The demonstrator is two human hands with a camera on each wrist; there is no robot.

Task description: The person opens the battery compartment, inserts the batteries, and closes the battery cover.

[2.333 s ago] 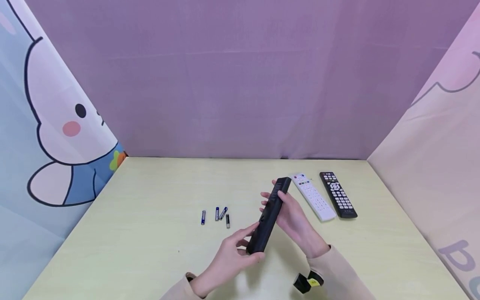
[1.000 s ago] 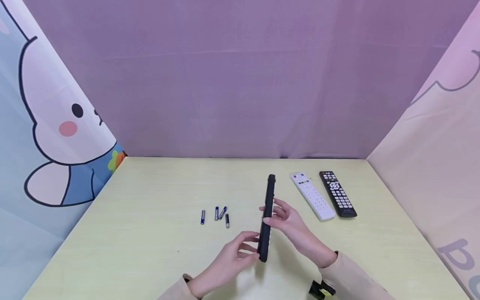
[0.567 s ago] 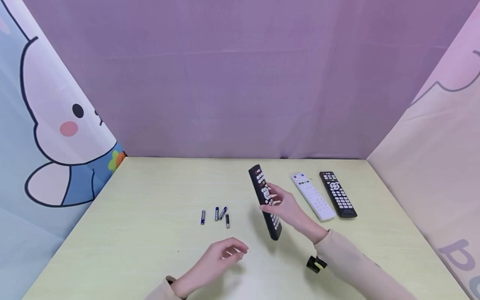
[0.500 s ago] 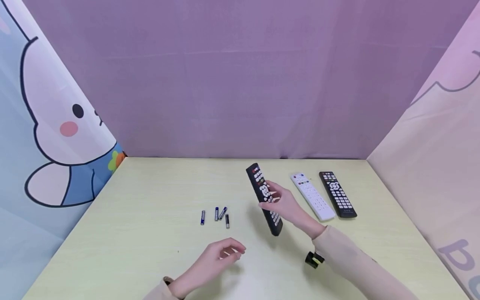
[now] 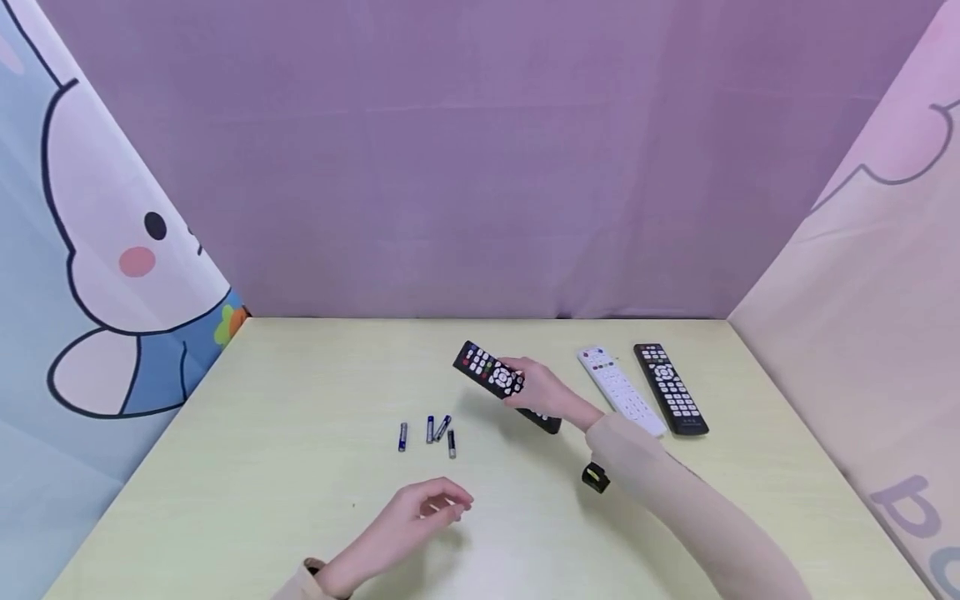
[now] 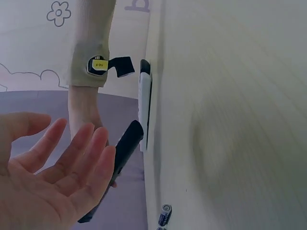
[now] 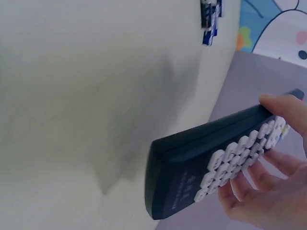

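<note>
My right hand [image 5: 542, 390] grips a black remote control [image 5: 487, 371] with white buttons, raised above the table and tilted. In the right wrist view the thumb lies along one edge of this remote [image 7: 206, 143] and the fingers curl on the other. My left hand [image 5: 416, 517] hovers over the front of the table with loosely bent fingers and nothing in it. Several small batteries [image 5: 431, 429] lie on the table beyond the left hand. A white remote control [image 5: 618, 390] and a second black remote [image 5: 671, 390] lie side by side to the right.
The pale table [image 5: 300, 467] ends at a purple cloth wall [image 5: 480, 192] behind. Printed cloth panels stand at the left [image 5: 112, 333] and right [image 5: 862, 333]. A small black-and-yellow device [image 5: 596, 477] hangs at the right sleeve's wrist.
The left hand has let go of the black remote and drawn back toward the lower left. The right hand has turned the remote buttons-up and carried it leftward.
</note>
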